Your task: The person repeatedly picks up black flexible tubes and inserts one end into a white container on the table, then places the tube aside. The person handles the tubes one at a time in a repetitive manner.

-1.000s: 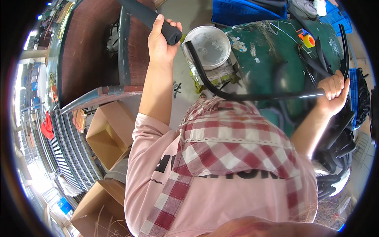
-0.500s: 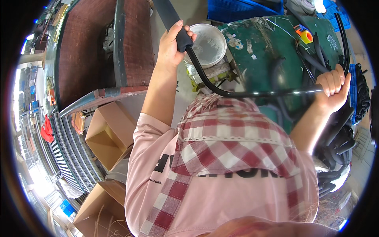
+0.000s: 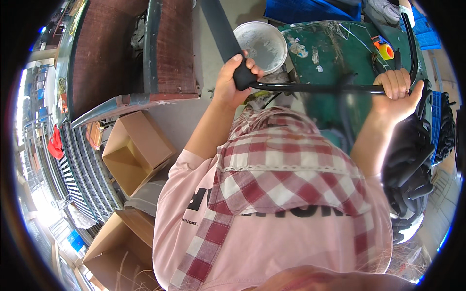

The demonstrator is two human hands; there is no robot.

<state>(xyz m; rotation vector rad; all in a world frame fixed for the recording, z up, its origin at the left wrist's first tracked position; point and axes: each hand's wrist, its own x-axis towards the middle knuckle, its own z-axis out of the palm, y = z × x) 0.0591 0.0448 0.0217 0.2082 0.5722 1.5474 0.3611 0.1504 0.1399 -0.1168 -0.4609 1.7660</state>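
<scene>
A bent, glossy black tube (image 3: 315, 88) runs across in front of my chest. My left hand (image 3: 230, 80) is closed around the lower end of a thick matte black foam sleeve (image 3: 221, 31), which covers the tube's left part up to the upper picture edge. The thin tube comes out of the sleeve just right of that hand. Near the tube's right bend, my right hand (image 3: 395, 92) is wrapped around the bare tube. Beyond this hand, the tube's other arm rises toward the top right.
Behind the tube stand a white bucket (image 3: 282, 36) of cloudy liquid and a green table (image 3: 320, 53) with an orange-and-yellow tape roll (image 3: 385, 49). Black foam tubes (image 3: 407, 169) are heaped at right. A brown wooden bin (image 3: 170, 48) and cardboard boxes (image 3: 145, 140) stand left.
The foam sleeve has slid farther along the tube, covering the left bend that showed before. My left hand moved down and right with it; my right hand shifted slightly left and up.
</scene>
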